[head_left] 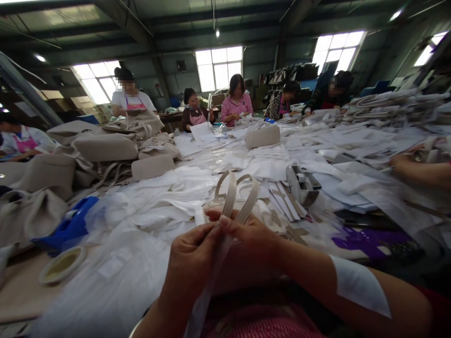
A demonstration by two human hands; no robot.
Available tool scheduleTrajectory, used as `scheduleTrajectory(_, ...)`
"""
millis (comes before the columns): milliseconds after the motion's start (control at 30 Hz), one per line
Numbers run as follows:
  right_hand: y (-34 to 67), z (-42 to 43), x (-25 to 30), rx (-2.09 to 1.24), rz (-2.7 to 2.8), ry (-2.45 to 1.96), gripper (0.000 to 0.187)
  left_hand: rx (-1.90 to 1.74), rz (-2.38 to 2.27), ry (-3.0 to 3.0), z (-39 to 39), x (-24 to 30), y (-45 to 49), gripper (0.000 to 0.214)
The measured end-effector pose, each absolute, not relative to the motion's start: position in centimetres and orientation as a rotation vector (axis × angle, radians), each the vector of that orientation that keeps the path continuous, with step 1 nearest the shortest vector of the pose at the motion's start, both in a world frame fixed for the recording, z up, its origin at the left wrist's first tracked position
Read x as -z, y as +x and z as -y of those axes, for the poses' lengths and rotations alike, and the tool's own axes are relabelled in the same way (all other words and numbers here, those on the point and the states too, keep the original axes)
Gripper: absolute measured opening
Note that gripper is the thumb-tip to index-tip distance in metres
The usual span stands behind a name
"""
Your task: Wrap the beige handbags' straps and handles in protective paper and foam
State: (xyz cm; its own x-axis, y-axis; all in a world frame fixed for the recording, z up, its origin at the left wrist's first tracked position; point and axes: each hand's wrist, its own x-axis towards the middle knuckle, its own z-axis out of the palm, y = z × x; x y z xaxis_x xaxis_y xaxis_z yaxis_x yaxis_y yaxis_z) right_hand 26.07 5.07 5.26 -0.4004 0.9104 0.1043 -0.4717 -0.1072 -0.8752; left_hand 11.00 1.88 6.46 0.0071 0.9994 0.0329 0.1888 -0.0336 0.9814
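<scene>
At front centre: two beige, stitched, looped straps, pinched narrowly between fingertips of left hand and right hand; translucent white strip, below; crumpled white sheeting, leftward.

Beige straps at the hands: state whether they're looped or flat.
Looped: the beige straps bend in two arches above the left hand and right hand.

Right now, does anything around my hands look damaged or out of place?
A pale, flat patch stands out against your bare right forearm; I can't tell its material. Thin, white, translucent sheets lie crumpled to your left. The beige looped straps at your left hand and right hand show no visible damage.
</scene>
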Motion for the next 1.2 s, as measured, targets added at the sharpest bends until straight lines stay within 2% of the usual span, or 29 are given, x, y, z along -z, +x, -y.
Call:
scheduleTrajectory(67, 26.4, -6.1, -5.7, -1.864, 0.885, -0.565, 0.046, -1.114, -1.366, 1.435, -1.4, -6.0, 10.7, 0.019)
scheduleTrajectory(167, 26.9, -8.0, -7.0, -1.887, 0.619, -0.642, 0.035, -1.086, -1.4, 1.496, -0.6, -5.8, 10.3, 0.017)
scheduleTrajectory(267, 26.3, -8.1, -7.5, -1.749, 0.752, -0.725, 0.022, -1.089, -1.42, 1.47, -0.4, -6.4, 10.0, 0.019)
scheduleTrajectory(367, 24.9, -5.8, -6.8, -1.637, 1.03, -0.72, 0.022, -1.12, -1.384, 1.462, -0.4, -7.0, 9.9, 0.02)
scheduleTrajectory(533, 24.3, -4.2, -5.5, -1.905, 0.868, -0.629, 0.035, -1.174, -1.365, 1.528, -0.2, -6.2, 10.1, 0.017)
scheduleTrajectory(633, 25.1, -6.5, -6.1, -1.95, 0.668, -0.639, 0.032, -1.147, -1.398, 1.587, 0.1, -5.8, 10.2, 0.018)
scheduleTrajectory(767, 25.1, -7.8, -6.6, -1.71, 0.874, -0.737, 0.019, -1.144, -1.419, 1.57, -0.1, -6.3, 10.1, 0.017)
scheduleTrajectory(867, 24.3, -6.2, -5.8, -1.592, 1.102, -0.789, 0.024, -1.14, -1.406, 1.534, -0.6, -6.7, 10.0, 0.019)
scheduleTrajectory(1033, 24.2, -6.2, -5.4, -1.872, 0.819, -0.666, 0.032, -1.147, -1.433, 1.535, -1.2, -6.5, 10.3, 0.02)
scheduleTrajectory(1133, 24.8, -8.2, -6.1, -1.969, 0.664, -0.678, 0.024, -1.095, -1.5, 1.573, -1.5, -6.6, 10.9, 0.022)
scheduleTrajectory(1200, 25.0, -8.5, -6.3, -1.879, 0.719, -0.749, 0.016, -1.089, -1.531, 1.568, -1.7, -6.6, 11.1, 0.021)
